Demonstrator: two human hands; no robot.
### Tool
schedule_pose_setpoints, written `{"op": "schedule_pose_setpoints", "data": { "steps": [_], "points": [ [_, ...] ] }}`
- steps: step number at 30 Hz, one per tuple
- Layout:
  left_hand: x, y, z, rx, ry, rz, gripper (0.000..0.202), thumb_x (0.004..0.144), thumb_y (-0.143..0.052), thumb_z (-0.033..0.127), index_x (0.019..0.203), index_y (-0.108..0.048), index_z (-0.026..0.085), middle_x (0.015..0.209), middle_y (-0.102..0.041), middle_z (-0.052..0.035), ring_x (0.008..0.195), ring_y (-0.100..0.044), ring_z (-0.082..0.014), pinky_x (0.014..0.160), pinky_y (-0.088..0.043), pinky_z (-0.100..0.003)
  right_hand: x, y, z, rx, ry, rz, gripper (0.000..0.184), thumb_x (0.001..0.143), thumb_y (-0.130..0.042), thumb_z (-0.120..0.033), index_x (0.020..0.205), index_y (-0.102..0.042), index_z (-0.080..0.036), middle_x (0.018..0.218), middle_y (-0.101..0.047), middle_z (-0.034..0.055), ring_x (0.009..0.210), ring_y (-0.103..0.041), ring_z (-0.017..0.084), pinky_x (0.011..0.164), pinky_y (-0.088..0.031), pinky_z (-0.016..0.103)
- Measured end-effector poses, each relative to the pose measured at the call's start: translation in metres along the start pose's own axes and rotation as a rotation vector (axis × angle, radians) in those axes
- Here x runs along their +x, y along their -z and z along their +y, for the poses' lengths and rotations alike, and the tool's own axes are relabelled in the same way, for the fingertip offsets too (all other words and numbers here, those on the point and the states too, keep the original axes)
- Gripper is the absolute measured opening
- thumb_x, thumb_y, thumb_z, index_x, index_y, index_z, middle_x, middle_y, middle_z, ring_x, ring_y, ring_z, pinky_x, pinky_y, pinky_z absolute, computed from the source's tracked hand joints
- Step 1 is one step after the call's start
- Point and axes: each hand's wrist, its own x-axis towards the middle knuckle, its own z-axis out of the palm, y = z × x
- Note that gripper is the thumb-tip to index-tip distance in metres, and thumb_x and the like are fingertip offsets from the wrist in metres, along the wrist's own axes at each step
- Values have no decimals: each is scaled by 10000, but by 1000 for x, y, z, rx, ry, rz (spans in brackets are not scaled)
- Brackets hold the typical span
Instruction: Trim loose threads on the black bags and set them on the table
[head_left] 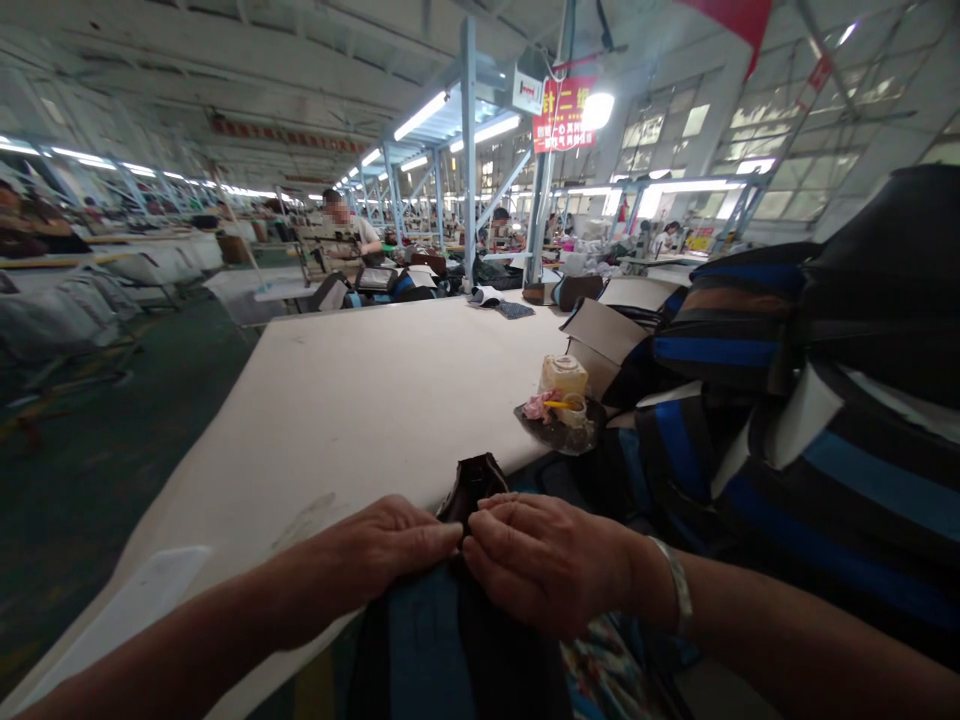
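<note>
A black fabric bag piece with a dull blue stripe [427,640] lies before me at the table's near edge. Its dark narrow end [474,482] stands up and gapes beyond my fingers. My left hand [367,555] pinches the edge of this piece, thumb pointing right. Close beside it, my right hand [544,560] grips the same edge with bent fingers, a pale bangle on its wrist. The two thumbs nearly meet over the piece. Whatever lies under the fingertips is hidden.
A white-topped table [360,400] spreads ahead. On its right stand a yellowish block-like container [564,375] and a small pot on a dark tray [555,432]. Black-and-blue bag pieces [750,350] pile up at the right. A person [367,235] sits at a sewing machine beyond.
</note>
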Motion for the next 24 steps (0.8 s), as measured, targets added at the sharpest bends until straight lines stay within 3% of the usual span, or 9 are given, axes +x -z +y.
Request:
{"op": "schedule_pose_setpoints", "data": {
  "steps": [3,7,9,12,14,17,21,24],
  "points": [
    [0,-3,-2,76,-41,-66,387,887,-617,472,689,-472,172,623,-305,63,581,-224,-107,507,-172,-269,-1,-1,-10,182,-114,33,163,950,-444,-108,987,-601,-78,945,-672,149,817,-619,193,759,-524,325],
    [-4,-8,0,255,-121,-5,356,952,-529,398,682,-472,172,671,-359,51,612,-310,-112,543,-245,-261,3,9,-10,656,-604,42,210,1020,-386,-193,1137,-547,-125,977,-670,93,854,-617,141,771,-502,263],
    [-7,-11,2,331,-152,14,367,959,-520,355,652,-422,179,682,-370,51,628,-339,-111,562,-269,-254,8,16,3,785,-728,-57,254,1044,-372,-248,1168,-560,-131,968,-661,73,843,-601,129,787,-482,260],
    [-10,-15,3,411,-160,43,385,976,-501,356,648,-392,185,679,-378,55,631,-354,-110,565,-280,-248,16,21,25,927,-639,-315,301,1033,-425,-313,941,-633,-115,885,-613,47,804,-549,122,764,-448,249],
    [-11,-18,3,459,-183,64,379,988,-484,359,661,-402,186,674,-392,56,628,-365,-109,570,-285,-244,18,18,33,1043,-552,-420,329,1006,-493,-348,804,-612,-116,810,-559,17,756,-510,107,715,-427,227],
    [-10,-20,-1,490,-247,74,376,994,-480,360,668,-417,183,668,-420,54,634,-387,-109,591,-294,-242,18,9,29,1131,-490,-390,318,978,-546,-339,742,-562,-126,727,-477,-18,673,-447,84,642,-386,211],
    [-9,-10,-6,313,-156,38,449,962,-516,507,663,-455,178,636,-351,56,593,-326,-110,533,-261,-245,13,3,17,1078,-496,-270,328,966,-553,-292,681,-472,-152,700,-441,-25,638,-407,82,607,-348,224],
    [-10,3,-5,189,-163,0,575,1001,-358,591,804,-664,147,724,-543,-1,686,-477,-150,638,-381,-249,9,5,15,1162,-596,-268,332,971,-553,-302,688,-464,-152,697,-415,-34,623,-371,76,577,-319,220]
  ]
}}
